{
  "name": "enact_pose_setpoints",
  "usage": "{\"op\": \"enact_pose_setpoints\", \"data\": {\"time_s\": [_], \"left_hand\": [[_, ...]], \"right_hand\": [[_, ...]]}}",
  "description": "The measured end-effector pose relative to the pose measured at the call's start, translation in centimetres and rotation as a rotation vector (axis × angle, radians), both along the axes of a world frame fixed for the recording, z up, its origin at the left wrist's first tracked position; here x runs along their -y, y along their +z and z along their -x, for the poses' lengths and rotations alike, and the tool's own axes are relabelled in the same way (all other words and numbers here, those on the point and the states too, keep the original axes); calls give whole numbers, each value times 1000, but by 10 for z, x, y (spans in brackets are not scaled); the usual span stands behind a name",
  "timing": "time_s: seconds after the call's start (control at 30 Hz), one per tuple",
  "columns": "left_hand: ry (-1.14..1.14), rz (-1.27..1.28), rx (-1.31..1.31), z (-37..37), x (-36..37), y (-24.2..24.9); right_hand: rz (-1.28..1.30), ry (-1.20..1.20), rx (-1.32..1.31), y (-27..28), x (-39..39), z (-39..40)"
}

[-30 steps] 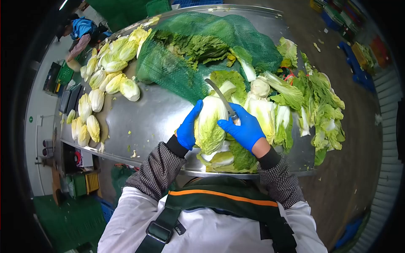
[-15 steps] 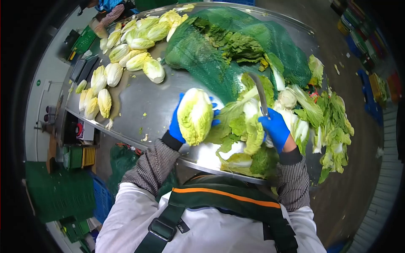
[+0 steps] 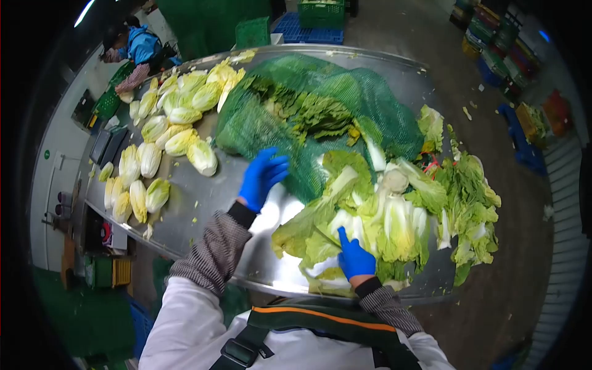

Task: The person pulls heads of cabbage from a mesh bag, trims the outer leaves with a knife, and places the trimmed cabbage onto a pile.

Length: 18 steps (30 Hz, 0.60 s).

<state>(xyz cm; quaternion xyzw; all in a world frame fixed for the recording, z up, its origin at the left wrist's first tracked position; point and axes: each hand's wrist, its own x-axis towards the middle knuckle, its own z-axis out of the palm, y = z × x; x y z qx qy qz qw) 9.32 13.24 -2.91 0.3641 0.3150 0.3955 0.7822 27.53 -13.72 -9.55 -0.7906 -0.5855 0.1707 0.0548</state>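
My left hand [image 3: 264, 177], in a blue glove, is raised above the metal table beside the green net, open and holding nothing. Loose outer leaves [image 3: 317, 216] lie between my hands. Low over these leaves, my right hand [image 3: 356, 258], also gloved in blue, is closed on a knife [image 3: 328, 238]; its thin blade points up and left, and the handle is hidden in the palm. A trimmed napa cabbage [image 3: 157, 195] lies at the right end of the near-left group. More napa cabbages [image 3: 179, 142] lie farther back on the left.
A green mesh net [image 3: 382, 102] with dark leaves inside covers the table's far middle. Trimmed leaves [image 3: 472, 209] heap up at the right edge. Across the table's far left, a person in blue [image 3: 143, 46] leans near a green crate [image 3: 108, 102]. Stacked crates [image 3: 493, 55] stand behind right.
The napa cabbage has left my left hand and now lies with the near-left group. My right hand has moved down and left with the knife, its blade lowered over the leaves. The view has shifted.
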Motion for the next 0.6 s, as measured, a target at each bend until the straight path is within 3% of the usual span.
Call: {"op": "enact_pose_setpoints", "data": {"time_s": [0.13,0.27,0.37,0.43,0.47,0.5,0.6], "left_hand": [[62,-460,-304,-116,-64,1],[209,-597,-617,-148,-171,-28],[138,-752,-813,-142,-273,-92],[85,-555,-727,-151,-284,-93],[67,-597,-769,-145,-325,-129],[56,-474,-749,-146,-348,-149],[-26,-474,-794,-163,-329,-129]], "right_hand": [[12,-81,126,-11,17,-56],[50,-172,199,-6,26,-136],[62,-291,233,-3,33,-197],[16,-379,232,-2,34,-238],[11,-401,247,-5,35,-261],[2,-419,264,-10,36,-285],[-21,-574,328,-18,33,-352]]}}
